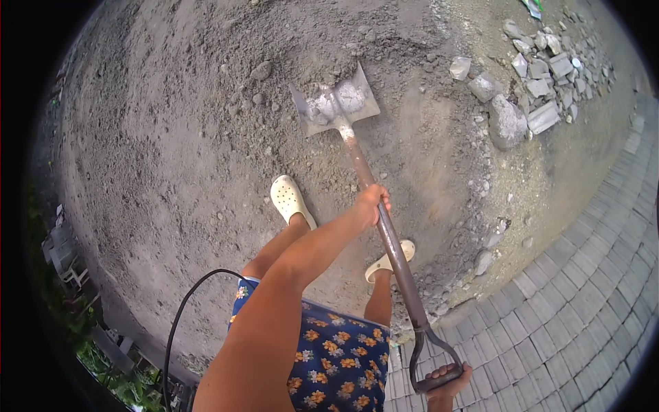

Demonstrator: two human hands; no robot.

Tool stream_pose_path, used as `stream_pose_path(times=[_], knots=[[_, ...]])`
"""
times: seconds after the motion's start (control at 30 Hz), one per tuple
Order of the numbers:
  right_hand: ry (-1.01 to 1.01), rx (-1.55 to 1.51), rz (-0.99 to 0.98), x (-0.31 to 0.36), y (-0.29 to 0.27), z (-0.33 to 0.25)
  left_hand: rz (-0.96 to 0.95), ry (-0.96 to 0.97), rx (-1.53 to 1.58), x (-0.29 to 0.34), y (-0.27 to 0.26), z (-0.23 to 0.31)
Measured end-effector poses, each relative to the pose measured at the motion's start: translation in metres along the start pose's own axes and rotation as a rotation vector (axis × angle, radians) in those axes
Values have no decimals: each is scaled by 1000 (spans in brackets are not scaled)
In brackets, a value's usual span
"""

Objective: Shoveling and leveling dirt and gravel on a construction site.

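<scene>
A long-handled shovel lies aslant through the view, its blade at 12 o'clock and its D-shaped handle at 5 o'clock. The person's left hand, just off centre toward 3 o'clock, has its fingers wrapped around the brown shaft; the right hand, near the rim at 5 o'clock, has its fingers curled around the handle's crossbar. The blade rests on loose grey soil, its front edge against a rougher, lumpy bank toward 12 o'clock, and carries some pale, crumbly material (how deep, I cannot tell). The feet stand on either side of the shaft, a cream left clog near centre at 9 o'clock and a matching right clog at 4 o'clock, partly behind the shaft. Blue shorts with orange and white flowers fill 6 o'clock, and a black cable arcs up at 8 o'clock. A heap of broken rubble lies at 2 o'clock, while grey block paving curves along the rim at 4 o'clock.
</scene>
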State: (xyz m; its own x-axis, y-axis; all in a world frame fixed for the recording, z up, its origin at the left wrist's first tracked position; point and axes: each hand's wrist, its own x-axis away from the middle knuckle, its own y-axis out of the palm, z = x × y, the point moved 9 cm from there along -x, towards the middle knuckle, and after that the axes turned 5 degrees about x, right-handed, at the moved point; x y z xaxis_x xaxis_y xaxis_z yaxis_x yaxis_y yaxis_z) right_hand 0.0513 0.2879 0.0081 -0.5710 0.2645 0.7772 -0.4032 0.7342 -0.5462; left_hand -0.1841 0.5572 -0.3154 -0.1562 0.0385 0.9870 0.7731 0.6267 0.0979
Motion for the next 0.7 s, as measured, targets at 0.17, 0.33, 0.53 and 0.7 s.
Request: stream_pose_path(times=[0.17, 0.33, 0.53, 0.7], knots=[[-158, -22, -37, 29, 55, -57, -213, 111, 147, 2, 41, 48], [-686, 7, -486, 53, 85, -121, -740, 103, 549, 69, 82, 103], [-222, -104, -423, -5, 56, -51, -299, 253, 212, 56, 34, 78], [76, -48, 20, -57, -123, 38, -84, 111, -26, 12, -8, -126]])
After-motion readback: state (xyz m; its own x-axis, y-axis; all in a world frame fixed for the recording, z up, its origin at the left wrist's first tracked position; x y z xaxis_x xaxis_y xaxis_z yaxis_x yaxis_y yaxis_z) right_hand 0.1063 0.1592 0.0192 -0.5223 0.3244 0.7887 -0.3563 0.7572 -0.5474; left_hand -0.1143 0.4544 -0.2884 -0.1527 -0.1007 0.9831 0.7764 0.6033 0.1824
